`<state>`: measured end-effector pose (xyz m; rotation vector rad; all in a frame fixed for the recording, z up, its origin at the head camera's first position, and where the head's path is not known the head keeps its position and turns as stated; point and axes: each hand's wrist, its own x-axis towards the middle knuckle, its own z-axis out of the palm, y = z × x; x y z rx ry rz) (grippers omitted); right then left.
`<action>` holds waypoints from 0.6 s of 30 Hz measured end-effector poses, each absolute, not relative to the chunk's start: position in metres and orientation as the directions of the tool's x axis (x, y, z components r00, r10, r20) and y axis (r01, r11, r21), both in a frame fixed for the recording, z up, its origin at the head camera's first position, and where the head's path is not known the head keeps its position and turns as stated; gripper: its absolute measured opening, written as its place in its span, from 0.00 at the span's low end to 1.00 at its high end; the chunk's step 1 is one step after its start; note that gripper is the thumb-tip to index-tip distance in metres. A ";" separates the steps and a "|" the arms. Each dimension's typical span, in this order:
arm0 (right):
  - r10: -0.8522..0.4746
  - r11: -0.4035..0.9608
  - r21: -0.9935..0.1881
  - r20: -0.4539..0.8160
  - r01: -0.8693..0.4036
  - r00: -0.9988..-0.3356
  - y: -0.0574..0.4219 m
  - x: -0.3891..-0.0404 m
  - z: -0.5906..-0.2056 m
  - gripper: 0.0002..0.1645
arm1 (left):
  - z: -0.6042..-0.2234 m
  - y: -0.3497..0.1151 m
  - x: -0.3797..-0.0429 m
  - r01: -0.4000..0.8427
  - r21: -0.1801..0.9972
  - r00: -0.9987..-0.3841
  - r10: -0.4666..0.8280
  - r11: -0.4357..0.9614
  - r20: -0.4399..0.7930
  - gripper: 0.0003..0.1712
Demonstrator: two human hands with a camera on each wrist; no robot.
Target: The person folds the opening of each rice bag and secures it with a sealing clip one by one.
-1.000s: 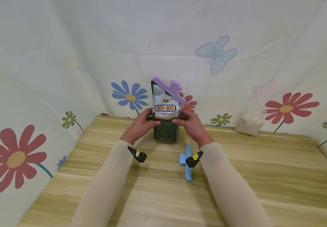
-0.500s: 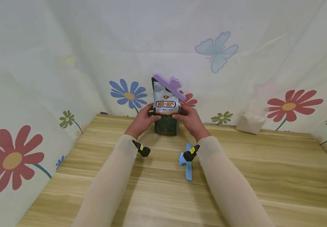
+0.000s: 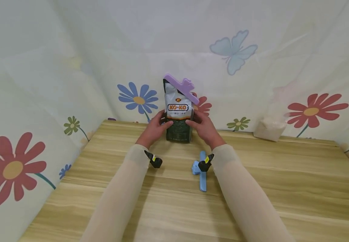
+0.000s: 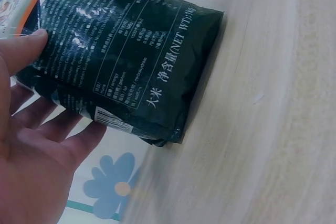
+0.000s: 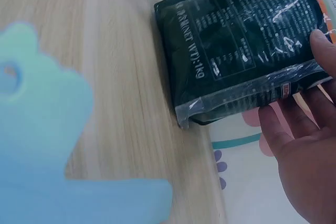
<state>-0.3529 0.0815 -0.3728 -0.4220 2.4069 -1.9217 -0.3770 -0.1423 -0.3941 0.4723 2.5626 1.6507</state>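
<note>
The left hand (image 3: 154, 127) and right hand (image 3: 205, 128) grip opposite sides of the KO-KO bag (image 3: 179, 129) at frame centre, now slightly higher in view, suggesting that its position is under adjustment.

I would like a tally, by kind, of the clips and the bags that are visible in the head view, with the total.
Clips: 2 (purple clip, blue clip)
Bags: 2 (KO-KO bag, pale bag at the back right)
Total: 4

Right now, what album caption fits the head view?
Left hand and right hand hold a bag with a purple clip; a blue clip lies nearer.
</note>
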 end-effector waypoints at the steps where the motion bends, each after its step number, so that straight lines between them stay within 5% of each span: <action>1: -0.228 0.203 -0.962 0.137 -0.184 -0.964 0.082 -0.355 -0.376 0.32 | -0.395 -0.142 -0.377 0.226 0.896 -0.951 0.286 0.382 0.118 0.39; 18: -0.219 0.254 -0.949 0.129 -0.185 -0.967 0.085 -0.360 -0.386 0.32 | -0.397 -0.140 -0.374 0.220 0.890 -0.958 0.261 0.400 0.120 0.41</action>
